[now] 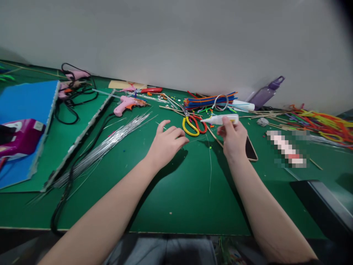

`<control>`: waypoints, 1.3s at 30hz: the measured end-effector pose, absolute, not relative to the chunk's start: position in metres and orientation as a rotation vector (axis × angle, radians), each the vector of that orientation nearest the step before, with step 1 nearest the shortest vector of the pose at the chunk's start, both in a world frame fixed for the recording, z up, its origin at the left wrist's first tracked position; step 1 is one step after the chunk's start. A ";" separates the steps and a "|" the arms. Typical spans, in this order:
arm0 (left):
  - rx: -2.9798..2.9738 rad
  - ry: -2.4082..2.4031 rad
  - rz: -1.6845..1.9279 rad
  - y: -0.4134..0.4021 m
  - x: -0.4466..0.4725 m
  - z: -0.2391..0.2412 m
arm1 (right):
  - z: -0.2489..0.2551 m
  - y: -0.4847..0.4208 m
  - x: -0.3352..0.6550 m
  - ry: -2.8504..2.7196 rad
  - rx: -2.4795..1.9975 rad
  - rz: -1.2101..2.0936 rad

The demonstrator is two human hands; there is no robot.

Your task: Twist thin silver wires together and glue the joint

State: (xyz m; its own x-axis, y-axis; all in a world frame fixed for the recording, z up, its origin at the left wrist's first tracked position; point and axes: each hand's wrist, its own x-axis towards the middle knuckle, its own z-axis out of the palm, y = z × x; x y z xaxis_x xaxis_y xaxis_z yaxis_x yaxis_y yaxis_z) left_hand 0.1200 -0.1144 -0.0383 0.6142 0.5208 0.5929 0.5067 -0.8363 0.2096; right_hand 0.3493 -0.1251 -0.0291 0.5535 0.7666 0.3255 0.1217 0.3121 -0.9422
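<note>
My right hand (234,138) is closed around a small white glue bottle (222,119), its pointed nozzle aimed left. My left hand (168,145) hovers over the green table (171,191) with fingers apart and slightly bent; I see nothing in its grasp. Scissors (191,126) with one yellow and one red handle loop lie between my hands, nearest the left fingertips. Beneath the right hand, partly covered by it, is a dark phone (250,149). A thin wire (211,165) stretches across the table between my forearms.
To the left lie a bundle of silvery wires (110,141), a pink glue gun (127,105) with a black cord, and a blue board (27,95). Behind are blue and orange pipe cleaners (206,101) and a purple bottle (261,96). A dark box-like object (317,198) occupies the right front.
</note>
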 end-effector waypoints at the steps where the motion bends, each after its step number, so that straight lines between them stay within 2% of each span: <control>1: 2.820 0.863 1.009 -0.114 0.120 -0.038 | -0.030 -0.126 0.346 -0.983 -1.246 0.522; 7: 2.877 0.693 0.718 -0.113 0.121 -0.039 | -0.030 -0.135 0.332 -1.238 -1.322 0.524; 15: 2.892 0.795 0.602 -0.115 0.123 -0.041 | -0.029 -0.142 0.323 -1.507 -1.309 0.518; 25: 2.963 0.741 0.535 -0.118 0.123 -0.038 | -0.037 -0.138 0.327 -1.387 -1.346 0.359; 39: 3.009 0.826 0.468 -0.120 0.125 -0.035 | -0.036 -0.139 0.324 -1.412 -1.346 0.429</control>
State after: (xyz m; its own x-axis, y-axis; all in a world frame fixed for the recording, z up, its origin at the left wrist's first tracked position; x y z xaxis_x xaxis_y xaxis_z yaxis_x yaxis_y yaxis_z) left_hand 0.1246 -0.1200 -0.0347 0.8187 0.4976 0.2866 0.5016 -0.8627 0.0651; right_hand 0.3241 -0.1394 -0.0359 0.2280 0.8689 0.4394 0.4781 0.2932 -0.8279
